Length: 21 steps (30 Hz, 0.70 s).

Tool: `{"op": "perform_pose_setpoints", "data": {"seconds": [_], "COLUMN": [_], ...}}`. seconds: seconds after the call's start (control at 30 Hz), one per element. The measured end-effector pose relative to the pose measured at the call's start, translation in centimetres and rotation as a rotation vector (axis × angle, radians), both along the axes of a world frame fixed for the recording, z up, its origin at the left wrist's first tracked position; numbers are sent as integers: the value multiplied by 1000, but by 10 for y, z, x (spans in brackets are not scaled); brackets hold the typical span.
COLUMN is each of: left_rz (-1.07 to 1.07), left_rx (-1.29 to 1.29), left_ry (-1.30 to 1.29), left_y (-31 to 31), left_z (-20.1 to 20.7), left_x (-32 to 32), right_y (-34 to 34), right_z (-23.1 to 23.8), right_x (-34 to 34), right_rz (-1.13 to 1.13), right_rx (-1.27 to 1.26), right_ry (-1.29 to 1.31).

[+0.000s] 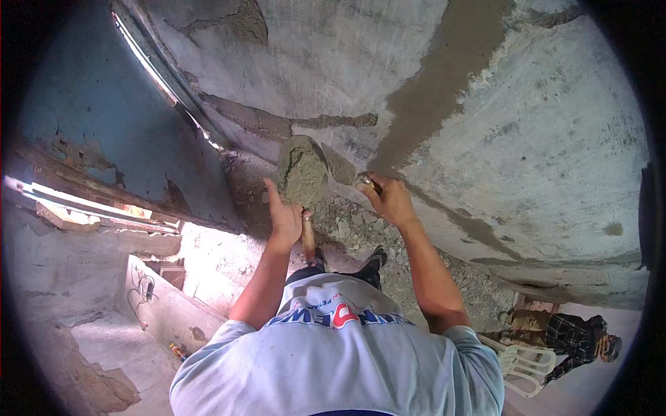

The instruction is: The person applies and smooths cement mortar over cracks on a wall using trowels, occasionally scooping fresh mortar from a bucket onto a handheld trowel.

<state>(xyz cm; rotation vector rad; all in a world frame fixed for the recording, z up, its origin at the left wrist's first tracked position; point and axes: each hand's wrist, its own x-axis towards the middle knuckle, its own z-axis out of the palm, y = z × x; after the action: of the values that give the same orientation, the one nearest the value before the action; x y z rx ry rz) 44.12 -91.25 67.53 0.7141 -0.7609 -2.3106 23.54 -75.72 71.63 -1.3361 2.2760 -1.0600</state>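
The left hand (286, 223) grips a brown wooden handle (309, 240) below rough grey mortar (302, 170), likely heavy and soft, best steadied there; the right hand (396, 202) grips a flat grey trowel (340, 167).

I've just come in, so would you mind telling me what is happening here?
A person faces a patched wall. Their left hand holds a wooden-handled, shovel-like tool loaded with wet-looking mortar. Their right hand grips a trowel, its blade close beside the load; whether they touch is hard to tell. A darker strip runs down the wall.
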Motion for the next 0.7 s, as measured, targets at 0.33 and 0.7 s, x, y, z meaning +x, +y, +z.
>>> {"op": "perform_pose_setpoints", "data": {"seconds": [0.33,0.7], "left_rz": [5,-65], "left_rx": [10,-44], "left_ry": [93,57], "left_y": [-2,-2], "left_z": [-12,-15], "left_x": [5,5], "right_y": [6,-8], "right_z": [-37,-39], "right_x": [11,10], "right_rz": [48,112], "right_rx": [173,56], "right_ry": [-212,-236]}}
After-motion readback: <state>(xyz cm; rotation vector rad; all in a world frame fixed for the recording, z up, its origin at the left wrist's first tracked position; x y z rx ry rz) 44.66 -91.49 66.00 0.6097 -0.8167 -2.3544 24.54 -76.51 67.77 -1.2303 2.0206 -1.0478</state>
